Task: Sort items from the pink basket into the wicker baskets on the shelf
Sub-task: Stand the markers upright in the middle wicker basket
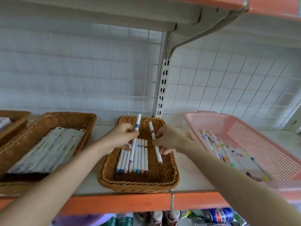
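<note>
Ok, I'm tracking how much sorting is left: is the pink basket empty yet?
Not empty: many white markers lie piled along the left side of the pink basket.

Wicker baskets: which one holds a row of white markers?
The small wicker basket next to the pink basket: its markers lie side by side. The wider wicker basket left of it holds flat packets.

Pink mesh basket [211,121] on the right, heaped with loose white markers [226,152]. Middle wicker basket [138,185] holding a tidy row of markers [138,159]; above it, blue-banded marker [133,149] gripped in left hand [120,136], red-banded marker [158,154] pinched in right hand [169,137].
</note>
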### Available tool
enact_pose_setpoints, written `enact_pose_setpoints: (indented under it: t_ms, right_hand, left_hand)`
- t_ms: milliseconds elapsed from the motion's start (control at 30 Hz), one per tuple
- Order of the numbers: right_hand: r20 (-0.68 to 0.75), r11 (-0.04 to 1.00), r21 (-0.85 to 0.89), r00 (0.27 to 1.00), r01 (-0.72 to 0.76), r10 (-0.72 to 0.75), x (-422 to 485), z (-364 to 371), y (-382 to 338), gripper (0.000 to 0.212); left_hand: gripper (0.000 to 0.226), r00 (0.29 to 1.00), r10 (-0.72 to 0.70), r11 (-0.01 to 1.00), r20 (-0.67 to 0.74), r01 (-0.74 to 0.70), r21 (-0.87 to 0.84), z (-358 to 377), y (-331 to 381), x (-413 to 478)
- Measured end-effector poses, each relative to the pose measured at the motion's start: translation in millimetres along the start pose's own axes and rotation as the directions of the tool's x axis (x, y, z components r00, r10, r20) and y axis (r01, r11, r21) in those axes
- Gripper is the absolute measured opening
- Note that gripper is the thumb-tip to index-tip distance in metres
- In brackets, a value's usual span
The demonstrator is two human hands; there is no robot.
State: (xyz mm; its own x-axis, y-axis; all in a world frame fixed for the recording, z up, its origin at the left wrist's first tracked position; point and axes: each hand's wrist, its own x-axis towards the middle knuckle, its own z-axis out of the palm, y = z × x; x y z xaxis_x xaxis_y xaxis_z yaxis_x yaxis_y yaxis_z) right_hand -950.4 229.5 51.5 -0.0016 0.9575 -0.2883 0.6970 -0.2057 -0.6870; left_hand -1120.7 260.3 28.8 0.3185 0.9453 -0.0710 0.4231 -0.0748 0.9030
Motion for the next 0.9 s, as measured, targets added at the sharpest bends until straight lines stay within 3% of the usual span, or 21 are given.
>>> enact_pose_setpoints:
  t_ms: [200, 600, 700, 800, 900]
  right_hand:
    - [-0.069, 0.929, -0.355, 0.994, -0.102, 0.083, 24.3, 38.0, -1.4, 0.015]
    - [-0.121, 0.918, -0.353, 0.982, -0.180, 0.146, 20.7, 51.1, -5.0, 0.013]
    - [-0.227, 0.908, -0.411, 0.974, -0.079, -0.017, 4.3, 45.7, -3.9, 0.013]
    - [-0.360, 0.882, -0.467, 0.896, 0.067, -0.259, -20.7, 41.5, 6.2, 0.021]
    - [-0.404, 0.854, -0.510, 0.848, 0.104, -0.344, -38.0, 46.1, 26.2, 0.027]
  left_hand:
    - [0.012, 0.999, 0.021, 0.997, 0.050, -0.025, 0.080, -6.7, -16.9, -8.8]
    - [0.009, 0.994, 0.065, 0.988, 0.091, -0.077, 0.133, -6.7, -17.9, -9.6]
    - [0.011, 0.993, 0.072, 0.987, 0.090, -0.084, 0.135, -4.1, -13.7, -7.2]
    - [0.013, 0.992, 0.083, 0.983, 0.092, -0.096, 0.157, 0.5, -9.3, -2.7]
    - [0.015, 0.994, 0.049, 0.985, 0.098, -0.065, 0.160, 7.4, -6.0, 4.0]
